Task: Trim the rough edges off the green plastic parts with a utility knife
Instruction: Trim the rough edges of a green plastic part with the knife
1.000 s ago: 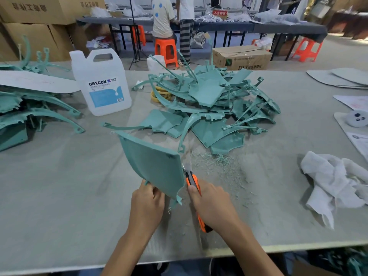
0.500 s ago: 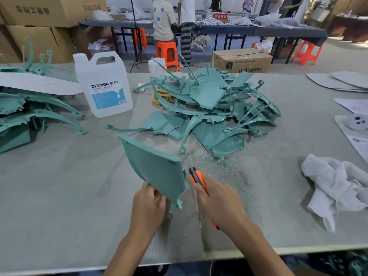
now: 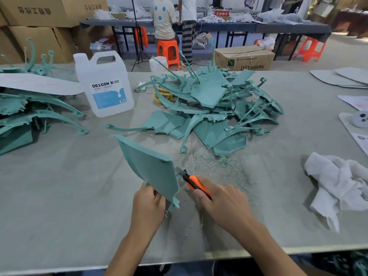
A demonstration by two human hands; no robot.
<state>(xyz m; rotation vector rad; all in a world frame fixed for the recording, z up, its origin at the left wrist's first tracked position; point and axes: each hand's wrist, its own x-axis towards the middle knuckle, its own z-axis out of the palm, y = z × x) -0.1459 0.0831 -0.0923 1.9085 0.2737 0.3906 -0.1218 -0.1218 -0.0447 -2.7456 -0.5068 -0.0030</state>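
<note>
A worker's left grip [image 3: 148, 204] pinches the lower edge of a green plastic part [image 3: 149, 168], held tilted over the desk [image 3: 59, 196]. The right grip [image 3: 223, 204] is wrapped round an orange utility knife [image 3: 194, 182] whose blade meets the part's right edge; whether the tip is actually cutting is hard to tell. Clean trimming would call for a shallow blade angle, strokes away from the holding fingers and a firm hold on the panel. Green shavings [image 3: 219, 162] lie just beyond. Behind, more green parts [image 3: 215, 108] are piled near a white jug [image 3: 105, 86] labelled "DEXCON". A carton [image 3: 245, 56] reads "DTY", a red sign [image 3: 222, 13] "不合格区".
</note>
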